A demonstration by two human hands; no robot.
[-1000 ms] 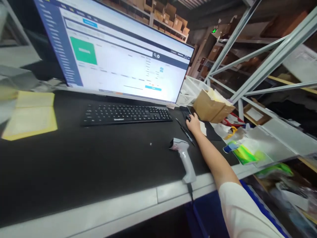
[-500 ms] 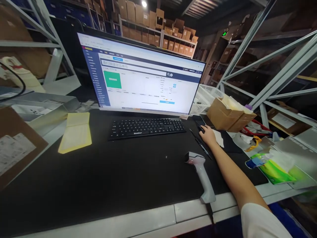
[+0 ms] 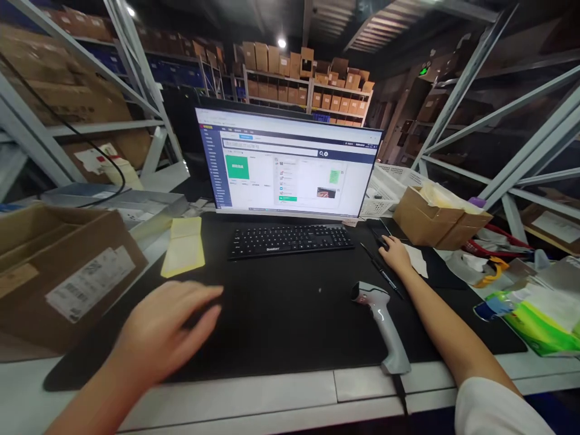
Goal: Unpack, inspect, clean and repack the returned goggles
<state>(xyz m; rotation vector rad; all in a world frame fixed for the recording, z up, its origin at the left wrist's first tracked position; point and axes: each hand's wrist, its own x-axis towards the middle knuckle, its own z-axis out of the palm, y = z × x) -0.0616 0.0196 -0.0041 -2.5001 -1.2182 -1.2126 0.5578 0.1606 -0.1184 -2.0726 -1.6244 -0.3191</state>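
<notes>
My left hand (image 3: 165, 323) hovers over the left part of the black desk mat (image 3: 272, 326), with thumb and fingers apart and nothing between them. At the right, my right hand (image 3: 396, 255) rests over a dark computer mouse (image 3: 383, 241), which its fingers partly cover. A black keyboard (image 3: 292, 240) lies in front of the monitor (image 3: 290, 160), whose screen now shows a chat-like window over a page with a green square. Between my forearms a grey barcode scanner (image 3: 385, 323) lies on the mat, its cable running off the front edge. A pen (image 3: 387, 278) lies beside the mouse hand.
An open cardboard box (image 3: 67, 272) with labels stands at the left, near a yellow-edged paper pad (image 3: 183, 246). On the right are a small cardboard box (image 3: 439, 220), a white basket (image 3: 380, 190), a tape roll (image 3: 480, 269) and a green tissue pack (image 3: 539, 323). Metal shelving frames both sides.
My left hand has come into view over the mat. The camera view has shifted left and up. A window has opened on the screen. My right hand stays at the mouse.
</notes>
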